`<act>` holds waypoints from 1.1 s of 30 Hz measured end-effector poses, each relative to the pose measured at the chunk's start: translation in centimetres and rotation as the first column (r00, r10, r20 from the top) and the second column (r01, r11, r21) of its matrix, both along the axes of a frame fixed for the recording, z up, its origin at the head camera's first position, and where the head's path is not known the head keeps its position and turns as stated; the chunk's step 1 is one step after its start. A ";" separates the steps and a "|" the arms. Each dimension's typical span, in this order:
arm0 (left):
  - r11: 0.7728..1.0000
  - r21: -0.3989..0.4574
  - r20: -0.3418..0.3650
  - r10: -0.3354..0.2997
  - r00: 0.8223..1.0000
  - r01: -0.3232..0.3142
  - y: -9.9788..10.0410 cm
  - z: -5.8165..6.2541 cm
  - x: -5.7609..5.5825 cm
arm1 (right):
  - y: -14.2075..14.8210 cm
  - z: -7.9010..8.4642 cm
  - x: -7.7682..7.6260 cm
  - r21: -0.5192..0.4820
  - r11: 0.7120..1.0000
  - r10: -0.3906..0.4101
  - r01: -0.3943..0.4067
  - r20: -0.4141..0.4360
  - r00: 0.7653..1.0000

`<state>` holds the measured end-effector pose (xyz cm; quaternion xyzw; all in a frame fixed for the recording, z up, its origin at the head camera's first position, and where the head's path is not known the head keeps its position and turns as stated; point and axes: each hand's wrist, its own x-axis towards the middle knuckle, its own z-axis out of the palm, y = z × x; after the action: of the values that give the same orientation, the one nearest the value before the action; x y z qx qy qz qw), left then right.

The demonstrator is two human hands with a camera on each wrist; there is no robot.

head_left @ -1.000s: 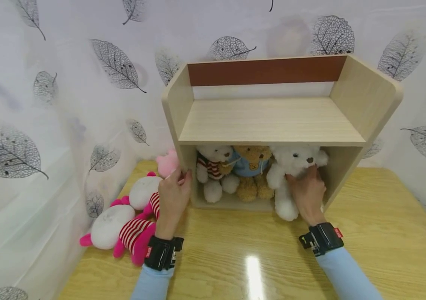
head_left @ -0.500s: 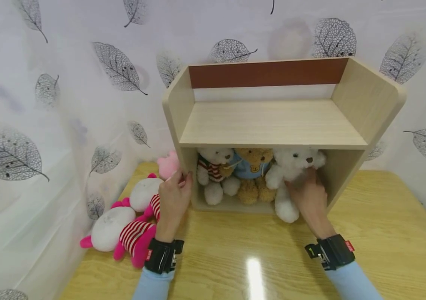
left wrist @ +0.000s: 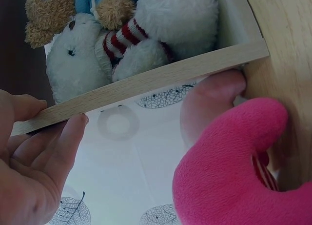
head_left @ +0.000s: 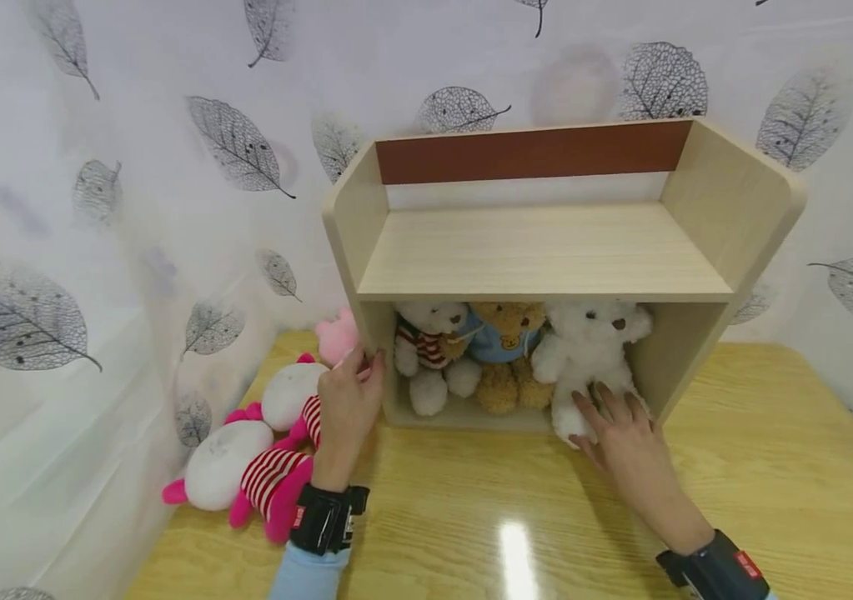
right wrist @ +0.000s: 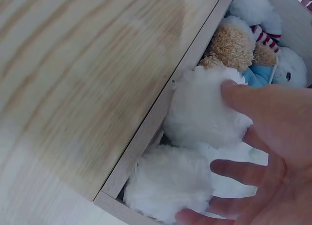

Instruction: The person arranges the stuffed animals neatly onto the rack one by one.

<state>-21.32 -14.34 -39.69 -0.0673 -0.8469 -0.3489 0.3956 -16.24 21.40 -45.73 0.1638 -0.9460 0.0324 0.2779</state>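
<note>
A two-tier wooden shelf stands on the table. Its left side panel is pinched by my left hand, thumb inside and fingers outside. In the lower compartment a large white teddy bear sits at the right, legs toward the front edge. My right hand spreads its fingers over those legs; in the right wrist view the thumb touches one furry foot and fingertips meet the other. Beside this bear sit a brown teddy bear in a blue hoodie and a white teddy bear in a striped sweater.
Left of the shelf lie two pink-and-white plush toys with red-striped clothes. A light pink plush toy sits behind them. The wooden table extends in front, and a leaf-print curtain hangs behind.
My right hand has drawn back from the right white bear's chest down to its legs, its fingers spreading. The bear's head sits slightly deeper inside. My left hand stays on the panel.
</note>
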 end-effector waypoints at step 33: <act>1.000 -0.019 0.014 0.005 1.000 -0.004 -0.1 0.2 -0.1 | 0.4 -0.7 -6.0 -0.135 0.990 -0.013 0.033 0.147 0.989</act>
<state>-21.38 -14.48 -39.47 -0.0667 -0.8531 -0.3404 0.3898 -22.24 21.76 -46.44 0.1306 -0.9611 0.1059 0.2191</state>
